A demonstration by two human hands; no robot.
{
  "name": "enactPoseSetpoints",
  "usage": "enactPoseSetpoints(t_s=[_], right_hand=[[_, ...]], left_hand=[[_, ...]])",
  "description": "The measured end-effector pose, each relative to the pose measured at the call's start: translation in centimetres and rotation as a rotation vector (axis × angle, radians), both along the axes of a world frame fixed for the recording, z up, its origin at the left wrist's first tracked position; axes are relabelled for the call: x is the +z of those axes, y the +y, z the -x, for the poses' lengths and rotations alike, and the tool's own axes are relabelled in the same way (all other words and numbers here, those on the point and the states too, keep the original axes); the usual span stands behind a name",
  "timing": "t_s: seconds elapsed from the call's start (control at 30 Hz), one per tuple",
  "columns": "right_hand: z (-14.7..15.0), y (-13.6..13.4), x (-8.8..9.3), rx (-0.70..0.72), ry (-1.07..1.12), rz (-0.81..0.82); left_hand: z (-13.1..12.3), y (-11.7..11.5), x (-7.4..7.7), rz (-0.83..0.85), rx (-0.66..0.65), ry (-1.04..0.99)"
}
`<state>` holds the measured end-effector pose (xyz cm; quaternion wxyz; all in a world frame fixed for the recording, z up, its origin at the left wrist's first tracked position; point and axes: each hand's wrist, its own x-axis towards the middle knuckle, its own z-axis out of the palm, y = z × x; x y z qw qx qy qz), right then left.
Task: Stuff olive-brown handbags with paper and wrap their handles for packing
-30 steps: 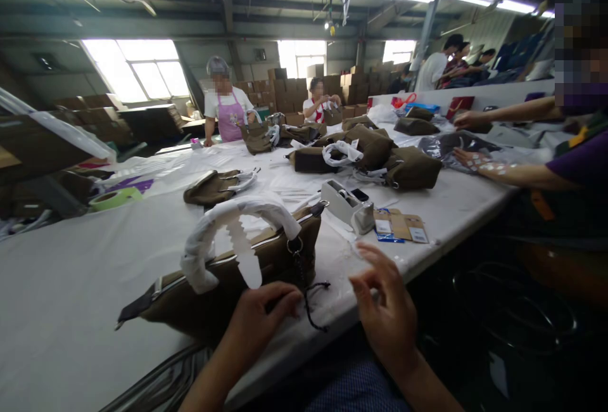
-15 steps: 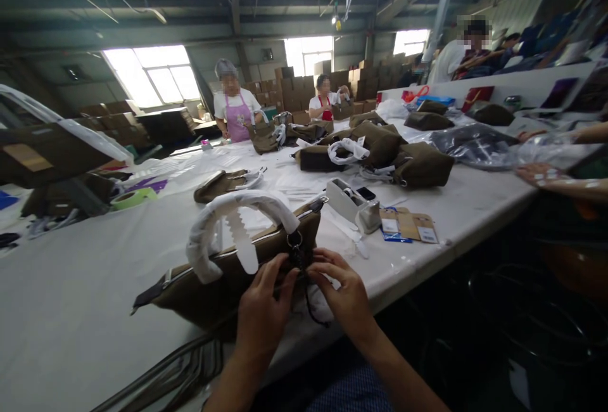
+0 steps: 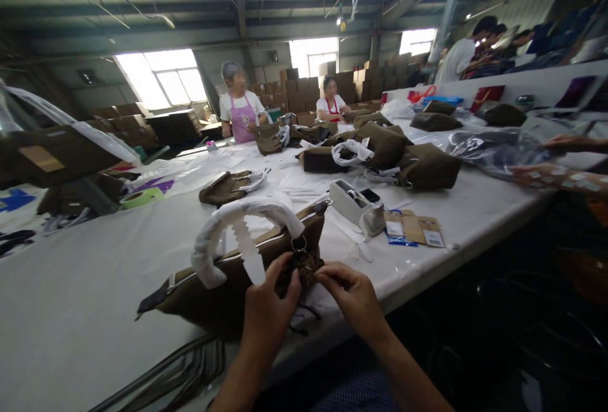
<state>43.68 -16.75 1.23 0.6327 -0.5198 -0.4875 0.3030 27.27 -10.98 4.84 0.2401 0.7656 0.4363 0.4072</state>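
An olive-brown handbag stands on the table close to me, its zip shut and its handle wrapped in white. From a metal ring at the handle's base hangs a small brown-and-black patterned pouch with dark cords. My left hand holds the pouch's left side between thumb and fingers, against the bag. With fingertips pinched together, my right hand grips the pouch's right edge. The fingers partly cover the pouch.
Beyond the bag are a white tape dispenser and brown cards. More brown bags lie farther back. Dark straps lie at front left, near a green tape roll. Another person's arms reach in from the right.
The patterned pouch now shows more between my hands. My right hand has moved slightly right and narrowed to a pinch at its edge. The cords hang farther left.
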Motion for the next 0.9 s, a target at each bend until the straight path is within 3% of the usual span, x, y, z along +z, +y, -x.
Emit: enactPoseSetpoints(t_s=[0.13,0.4,0.47,0.63,0.77,0.9], right_hand=[[-0.4,0.0,0.1,0.004,-0.001,0.007],[0.3,-0.1,0.1,0.039,-0.028,0.016],[0.0,-0.1,0.2,-0.015,-0.107,-0.006],[-1.6,0.0,0.7,-0.305,-0.412,-0.129],[-2.5,0.3,0.9,-0.365,-0.595,-0.131],[-2.5,0.5,0.8,-0.366,-0.624,-0.134]], left_hand=[[0.4,0.0,-0.1,-0.130,-0.037,0.032],[0.4,0.1,-0.6,-0.045,-0.035,-0.005],[0.4,0.1,-0.7,-0.042,-0.024,-0.003],[0.3,0.2,-0.7,-0.027,-0.021,-0.011],[0.3,0.3,-0.9,-0.022,-0.021,-0.038],[0.5,0.2,-1.0,-0.024,-0.036,-0.046]])
